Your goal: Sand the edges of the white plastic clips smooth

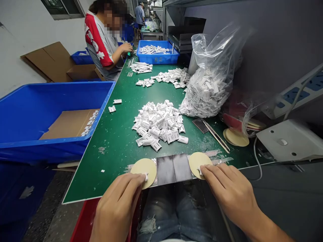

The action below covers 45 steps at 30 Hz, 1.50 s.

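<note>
- Left hand (pixel 116 208): pinches a small white plastic clip (pixel 145 176) onto a smooth round cream disc (pixel 143 173), left of the dark strip (pixel 174 169).
- Right hand (pixel 229 191): apart from the left, pinches a second clip (pixel 200 172) onto a second disc (pixel 200 164), right of the strip.
- Angular white clips (pixel 157 122): loose heap beyond the strip, on the green mat (pixel 118 161).

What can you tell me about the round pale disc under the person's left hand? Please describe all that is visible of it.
This round, cream-coloured disc lies flat on the green work table, near its front edge. It looks thin and smooth, but its material cannot be told. Its right side meets a dark grey rectangular patch. The fingertips of the left hand rest over its lower right part, beside a small white plastic piece on the disc.
</note>
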{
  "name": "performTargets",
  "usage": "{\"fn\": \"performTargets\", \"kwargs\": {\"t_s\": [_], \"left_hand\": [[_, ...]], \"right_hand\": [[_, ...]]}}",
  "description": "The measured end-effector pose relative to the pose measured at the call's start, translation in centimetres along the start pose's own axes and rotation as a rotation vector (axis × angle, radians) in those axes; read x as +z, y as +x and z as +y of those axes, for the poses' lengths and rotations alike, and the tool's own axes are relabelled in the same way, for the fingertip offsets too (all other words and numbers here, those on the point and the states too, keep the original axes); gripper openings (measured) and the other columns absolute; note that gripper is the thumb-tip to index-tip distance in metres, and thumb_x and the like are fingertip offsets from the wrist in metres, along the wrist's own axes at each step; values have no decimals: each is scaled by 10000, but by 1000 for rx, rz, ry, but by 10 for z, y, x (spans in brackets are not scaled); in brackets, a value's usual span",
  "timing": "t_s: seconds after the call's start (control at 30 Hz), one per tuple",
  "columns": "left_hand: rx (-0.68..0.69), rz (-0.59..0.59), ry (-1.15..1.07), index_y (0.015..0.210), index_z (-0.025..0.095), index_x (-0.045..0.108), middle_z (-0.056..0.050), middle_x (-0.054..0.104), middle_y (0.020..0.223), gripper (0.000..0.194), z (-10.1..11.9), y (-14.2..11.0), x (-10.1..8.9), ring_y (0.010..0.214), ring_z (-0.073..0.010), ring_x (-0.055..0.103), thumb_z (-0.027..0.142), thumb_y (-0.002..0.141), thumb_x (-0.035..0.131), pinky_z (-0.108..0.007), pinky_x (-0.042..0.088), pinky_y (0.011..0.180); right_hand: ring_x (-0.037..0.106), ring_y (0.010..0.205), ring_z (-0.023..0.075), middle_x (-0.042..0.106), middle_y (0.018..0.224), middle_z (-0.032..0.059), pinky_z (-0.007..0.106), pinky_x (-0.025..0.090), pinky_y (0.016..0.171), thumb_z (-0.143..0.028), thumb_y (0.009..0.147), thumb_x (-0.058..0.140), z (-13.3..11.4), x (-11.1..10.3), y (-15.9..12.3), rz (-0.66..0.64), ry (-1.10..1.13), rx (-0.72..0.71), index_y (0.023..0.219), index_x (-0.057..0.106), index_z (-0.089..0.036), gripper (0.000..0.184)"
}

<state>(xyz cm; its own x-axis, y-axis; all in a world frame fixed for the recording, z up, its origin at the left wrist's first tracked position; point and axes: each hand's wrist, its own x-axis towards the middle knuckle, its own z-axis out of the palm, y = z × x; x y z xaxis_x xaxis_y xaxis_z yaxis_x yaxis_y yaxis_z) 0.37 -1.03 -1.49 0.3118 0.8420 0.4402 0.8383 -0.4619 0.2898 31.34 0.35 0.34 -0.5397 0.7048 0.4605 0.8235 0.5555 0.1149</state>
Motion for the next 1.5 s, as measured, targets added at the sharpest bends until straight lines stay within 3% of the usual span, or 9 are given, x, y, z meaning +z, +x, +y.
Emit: {"fn": "performTargets", "kwargs": {"t_s": [0.17,0.33,0.47,0.6,0.73,1.0,1.13,1.27,1.5], "left_hand": [[19,44,26,1003,184,619,-60,693,959,127,-2,16,5,911,-188,630,91,916,619,-318,497,846],[40,4,-44,1070,173,626,-65,700,1003,198,-6,13,2,982,-185,637,67,903,632,-339,485,952],[17,48,-5,997,181,640,-54,698,964,129,-6,13,3,919,-184,644,99,898,649,-312,500,844],[68,33,-60,1076,171,641,-60,705,1007,219,-6,10,3,979,-184,649,52,893,631,-328,491,938],[23,54,-33,977,181,647,-41,697,939,120,-6,13,3,893,-170,640,98,892,661,-295,493,831],[-4,50,-27,969,184,641,-45,685,911,105,-3,17,6,870,-174,628,105,901,646,-289,486,805],[33,16,-61,1046,176,634,-60,694,965,166,-3,16,4,928,-182,633,83,909,622,-307,477,885],[5,9,-44,981,190,633,-42,683,918,105,-4,17,2,875,-168,618,106,920,617,-275,464,802],[-40,-52,-121,947,206,622,-10,678,885,68,-7,16,-11,815,-136,627,142,932,607,-236,462,756]], "right_hand": [[472,683,204,646,714,59,379,287,624,-78,941,572,9,8,12,-24,-68,-7,903,688,-137,136],[489,730,208,666,769,75,372,301,649,-67,944,554,8,3,11,-30,36,1,958,688,-127,147],[467,697,202,633,710,63,373,274,634,-75,944,552,6,3,14,-15,-23,-7,871,691,-141,169],[480,736,213,645,743,76,372,282,655,-54,931,553,7,4,15,-3,22,-27,937,702,-108,159],[419,670,201,578,658,49,374,243,634,-76,928,560,9,4,18,-27,-14,-12,800,687,-149,195],[415,699,201,562,674,51,362,227,650,-132,961,524,20,12,30,-36,-14,18,833,676,-177,204],[425,734,203,556,705,58,347,219,652,-223,969,532,25,16,39,19,7,41,863,679,-195,183],[426,744,206,550,710,62,344,217,649,-252,966,536,22,16,39,34,23,50,857,676,-194,187],[393,687,193,529,673,45,348,209,642,-153,958,529,20,3,33,-81,90,57,764,648,-187,230]]}}
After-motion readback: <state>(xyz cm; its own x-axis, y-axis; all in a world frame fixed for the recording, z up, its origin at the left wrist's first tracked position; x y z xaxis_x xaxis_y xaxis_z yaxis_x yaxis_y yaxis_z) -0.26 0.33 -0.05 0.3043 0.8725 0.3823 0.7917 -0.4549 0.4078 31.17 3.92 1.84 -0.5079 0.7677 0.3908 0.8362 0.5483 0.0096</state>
